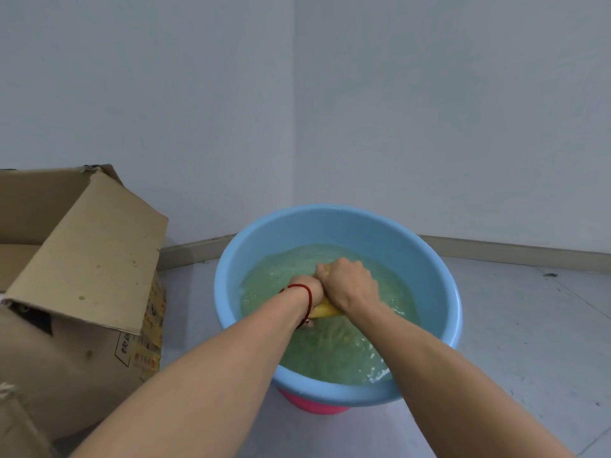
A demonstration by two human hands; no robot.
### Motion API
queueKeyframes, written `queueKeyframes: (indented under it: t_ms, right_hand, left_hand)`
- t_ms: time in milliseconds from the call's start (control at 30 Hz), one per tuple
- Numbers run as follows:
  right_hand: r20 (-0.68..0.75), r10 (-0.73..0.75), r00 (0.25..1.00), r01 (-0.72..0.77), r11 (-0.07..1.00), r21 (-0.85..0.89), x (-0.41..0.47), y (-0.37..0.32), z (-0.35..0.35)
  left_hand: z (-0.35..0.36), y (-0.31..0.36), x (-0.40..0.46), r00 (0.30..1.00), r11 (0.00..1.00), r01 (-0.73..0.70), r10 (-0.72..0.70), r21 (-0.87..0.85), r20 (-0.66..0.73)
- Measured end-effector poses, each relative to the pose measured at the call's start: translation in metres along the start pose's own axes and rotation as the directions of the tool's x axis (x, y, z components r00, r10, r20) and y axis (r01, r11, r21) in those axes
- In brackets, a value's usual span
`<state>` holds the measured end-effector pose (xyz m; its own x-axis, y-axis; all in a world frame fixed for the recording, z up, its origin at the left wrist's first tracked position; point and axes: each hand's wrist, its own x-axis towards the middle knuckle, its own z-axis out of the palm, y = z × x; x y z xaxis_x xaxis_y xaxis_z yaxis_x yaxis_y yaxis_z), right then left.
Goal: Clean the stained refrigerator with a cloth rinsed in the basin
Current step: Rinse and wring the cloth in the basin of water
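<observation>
Brown corrugated cardboard box [76, 279], flaps open, stands left of a round light-blue plastic basin [439, 269] holding greenish water. Right hand [347, 284] fingers curl round a yellow cloth [322, 310] over the water. Left hand [305, 287], mostly hidden behind it; grip cannot be told.

— Where are we? A bare room indoors, maybe a home or storeroom?

— We can't tell which. We see a blue basin [337, 226] on a pale tiled floor [515, 325]. Behind the basin, two plain walls [429, 110] meet in a corner above a baseboard [496, 247]. Left of it stands an open cardboard box [82, 276].
</observation>
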<state>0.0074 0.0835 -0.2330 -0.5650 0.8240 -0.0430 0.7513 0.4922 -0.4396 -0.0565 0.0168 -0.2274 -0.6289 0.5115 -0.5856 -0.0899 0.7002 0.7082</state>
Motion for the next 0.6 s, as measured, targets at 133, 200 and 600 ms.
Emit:
queueKeyframes:
  t_ms: [133, 200, 600]
  right_hand:
    - [-0.065, -0.039, 0.997, 0.020, 0.963, -0.267, 0.012, 0.020, -0.007]
    - [-0.059, 0.085, 0.995, -0.098, 0.964, -0.247, 0.011, 0.033, -0.007]
    - [0.243, 0.304, 0.921, -0.389, 0.721, 0.574, -0.001, -0.015, 0.006]
  left_hand:
    - [-0.006, -0.003, 0.006, 0.996, 0.963, -0.051, 0.069, 0.264, -0.059]
    - [-0.010, -0.008, 0.012, 0.978, 0.895, -0.068, 0.146, 0.441, -0.146]
    - [0.013, -0.004, 0.025, 0.994, 0.985, 0.039, -0.056, -0.168, -0.097]
